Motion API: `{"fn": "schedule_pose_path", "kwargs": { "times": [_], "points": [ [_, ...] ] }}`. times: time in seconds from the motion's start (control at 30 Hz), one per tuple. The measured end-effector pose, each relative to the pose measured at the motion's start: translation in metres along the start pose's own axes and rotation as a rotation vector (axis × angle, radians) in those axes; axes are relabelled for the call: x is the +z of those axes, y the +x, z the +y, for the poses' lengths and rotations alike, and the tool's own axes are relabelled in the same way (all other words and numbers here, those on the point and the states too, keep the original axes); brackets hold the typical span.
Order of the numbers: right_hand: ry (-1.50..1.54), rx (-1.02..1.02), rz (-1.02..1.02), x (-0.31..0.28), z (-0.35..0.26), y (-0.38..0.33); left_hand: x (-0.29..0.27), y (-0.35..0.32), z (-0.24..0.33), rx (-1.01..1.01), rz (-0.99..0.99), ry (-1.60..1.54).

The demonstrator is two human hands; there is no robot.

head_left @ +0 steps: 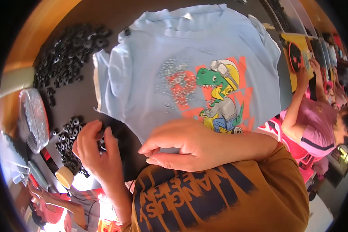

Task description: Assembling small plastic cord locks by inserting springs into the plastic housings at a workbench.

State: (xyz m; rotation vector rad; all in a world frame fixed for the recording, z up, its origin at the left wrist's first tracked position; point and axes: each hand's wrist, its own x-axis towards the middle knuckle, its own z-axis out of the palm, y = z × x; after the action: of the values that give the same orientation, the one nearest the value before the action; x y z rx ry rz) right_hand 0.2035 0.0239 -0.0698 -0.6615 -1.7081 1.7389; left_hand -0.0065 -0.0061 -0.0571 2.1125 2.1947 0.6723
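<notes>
Brown top (pixel 274 189), cut off | left hand (pixel 98 152): fingers apart | right hand (pixel 195 149): fingers curled, hold unclear, hiding T-shirt (pixel 143 83) edge

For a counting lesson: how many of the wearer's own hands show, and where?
2: the left hand by the smaller heap of black parts, and the right hand at the shirt's lower part. Neither is hidden.

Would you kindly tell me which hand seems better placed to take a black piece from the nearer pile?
Probably the left hand: it is right beside the nearer pile of black pieces and looks open. The right hand is farther off, by the light-blue shirt.
</notes>
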Motion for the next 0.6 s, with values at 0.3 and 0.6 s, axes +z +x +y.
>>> {"fn": "schedule_pose_path", "kwargs": {
  "times": [0.3, 0.6],
  "points": [
    [-0.222, -0.329, 0.274, 0.000, 0.003, 0.001, -0.023, -0.007, 0.048, -0.498, -0.346, -1.286],
    [-0.108, -0.415, 0.230, -0.003, -0.003, -0.005, -0.001, 0.023, 0.050, -0.254, -0.275, -0.696]
  ]
}}
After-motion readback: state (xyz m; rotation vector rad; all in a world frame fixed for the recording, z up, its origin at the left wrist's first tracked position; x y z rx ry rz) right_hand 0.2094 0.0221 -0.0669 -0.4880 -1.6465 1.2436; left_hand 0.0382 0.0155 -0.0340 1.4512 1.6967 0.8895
